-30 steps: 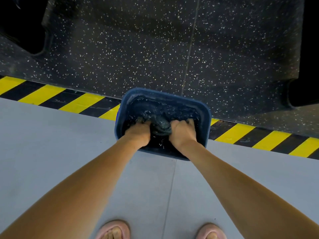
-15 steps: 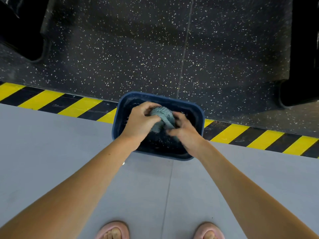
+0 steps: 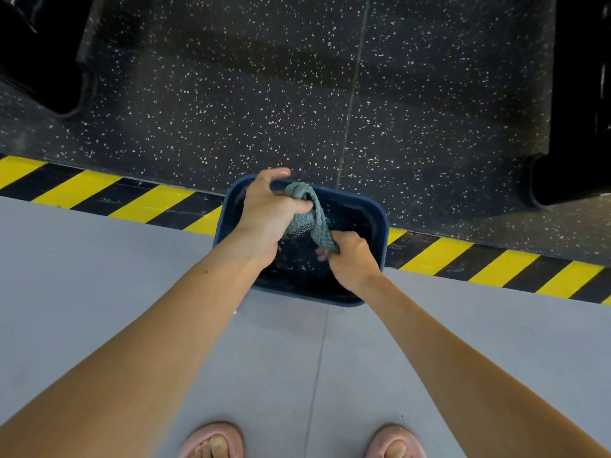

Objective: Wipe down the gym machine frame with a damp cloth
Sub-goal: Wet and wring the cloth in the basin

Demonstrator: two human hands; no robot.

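Hanging twisted between two bare hands, a grey-green woven cloth (image 3: 305, 206) is held directly above a dark blue plastic basin (image 3: 380, 223). The cloth is rolled into a rope-like loop. Its upper end is clamped in the left hand (image 3: 264, 216), whose fingers (image 3: 299, 205) curl tightly round it. Its lower end is pinched in the right hand (image 3: 352, 259), fingers (image 3: 324, 256) closed on the tail. The left hand sits higher and farther from the body and the right lower and nearer, so the cloth slants between them.

This looks like wringing: opposed grips at each end let the hands twist out excess water. Keeping the cloth over the basin means drips fall back inside rather than onto the floor. Bright flecks inside the basin may be droplets or reflections, and it cannot be told whether water stands in it.

The basin rests on the floor, straddling a yellow-and-black hazard stripe (image 3: 158, 201) where smooth grey flooring (image 3: 99, 276) meets black speckled rubber matting (image 3: 231, 94). One black machine base (image 3: 39, 61) sits on the matting at far left and a second machine base (image 3: 578, 110) at far right. The frame to be wiped likely belongs to these, and wiping has not begun. Feet in pink sandals (image 3: 211, 441) stand on the grey flooring at the bottom edge.
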